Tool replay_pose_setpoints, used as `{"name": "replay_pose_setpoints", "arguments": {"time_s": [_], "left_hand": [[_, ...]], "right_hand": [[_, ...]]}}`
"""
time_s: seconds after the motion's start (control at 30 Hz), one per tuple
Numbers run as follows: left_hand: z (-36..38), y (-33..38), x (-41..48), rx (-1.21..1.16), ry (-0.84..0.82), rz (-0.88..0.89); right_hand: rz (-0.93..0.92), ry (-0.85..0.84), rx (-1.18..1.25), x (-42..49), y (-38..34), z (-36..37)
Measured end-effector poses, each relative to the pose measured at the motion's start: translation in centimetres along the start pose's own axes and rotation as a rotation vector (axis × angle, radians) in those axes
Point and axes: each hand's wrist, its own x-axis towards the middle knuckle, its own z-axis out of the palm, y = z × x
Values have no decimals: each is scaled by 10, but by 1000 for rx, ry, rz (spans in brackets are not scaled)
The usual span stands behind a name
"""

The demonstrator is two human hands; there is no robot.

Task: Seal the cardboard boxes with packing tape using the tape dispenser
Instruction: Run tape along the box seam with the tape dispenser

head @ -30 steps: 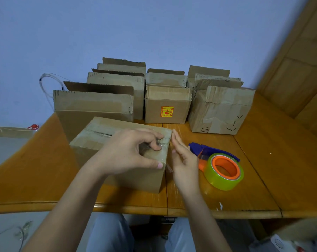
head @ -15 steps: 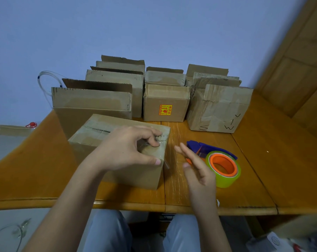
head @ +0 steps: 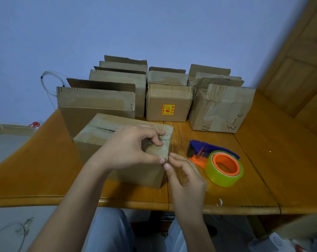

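Observation:
A closed cardboard box (head: 103,135) lies near the table's front edge, with clear tape along its top seam and over its right corner. My left hand (head: 130,146) grips that corner, fingers curled on top and thumb on the front face. My right hand (head: 185,175) is beside it, thumb and fingertip touching the box's front right edge just below my left thumb. The tape dispenser (head: 199,150), blue with an orange base and a yellow-green tape roll (head: 224,177), lies untouched on the table to the right of my hands.
Several other cardboard boxes stand in rows at the back of the wooden table (head: 263,170), some with flaps up, one with a red and yellow sticker (head: 168,109). A wooden panel (head: 303,60) rises at right. Clear tubing (head: 50,82) hangs at the back left.
My right hand lifted off the box's side toward the dispenser, then came back to the box's front right edge. My left hand stayed on the corner.

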Motion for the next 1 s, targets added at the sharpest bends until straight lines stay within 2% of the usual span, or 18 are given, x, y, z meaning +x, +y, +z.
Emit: {"name": "replay_pose_setpoints", "arguments": {"time_s": [0.17, 0.4, 0.8, 1.0], "left_hand": [[0, 0, 1, -1, -3, 8], [0, -1, 0, 17, -7, 3], [1, -1, 1, 32, -13, 8], [1, 0, 0, 29, 2, 6]], "right_hand": [[12, 10, 45, 5, 2, -1], [75, -76, 142, 17, 4, -8], [15, -195, 170, 36, 10, -16], [-80, -93, 106, 20, 11, -14]]}}
